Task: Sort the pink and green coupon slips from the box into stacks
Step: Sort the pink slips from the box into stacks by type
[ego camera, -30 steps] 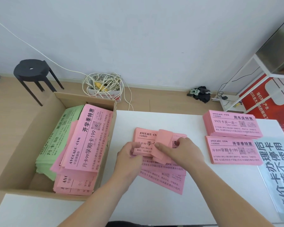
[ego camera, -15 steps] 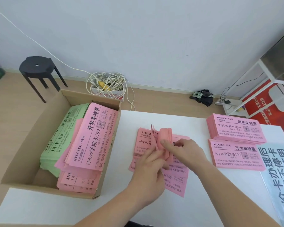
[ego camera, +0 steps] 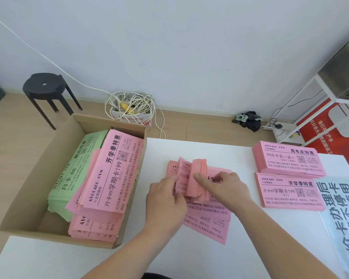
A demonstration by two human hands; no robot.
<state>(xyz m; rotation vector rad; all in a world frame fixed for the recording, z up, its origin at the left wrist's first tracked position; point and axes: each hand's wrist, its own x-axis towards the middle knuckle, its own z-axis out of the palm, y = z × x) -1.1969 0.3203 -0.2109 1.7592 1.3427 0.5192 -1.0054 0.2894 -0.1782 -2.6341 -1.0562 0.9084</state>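
Observation:
A cardboard box (ego camera: 54, 150) at the left holds green slips (ego camera: 77, 168) and pink slips (ego camera: 113, 174). In the middle of the white table (ego camera: 69, 258) lies a loose pile of pink slips (ego camera: 208, 224). My left hand (ego camera: 165, 198) and my right hand (ego camera: 226, 188) hold a bent-up bundle of pink slips (ego camera: 197, 174) above that pile; the left fingers peel slips at its left edge, the right thumb presses its face. Two neat pink stacks sit at the right: a far stack (ego camera: 288, 158) and a near stack (ego camera: 290, 192).
A pale blue printed sheet (ego camera: 338, 218) lies at the table's right edge. On the floor beyond stand a black stool (ego camera: 44, 87), a box of coiled white cable (ego camera: 129, 109), dark cloth (ego camera: 248, 119) and a white rack with a red sign (ego camera: 330, 125).
My left hand moved from the pile's left edge to the bundle. The bundle's slips are now fanned and stand more upright between both hands.

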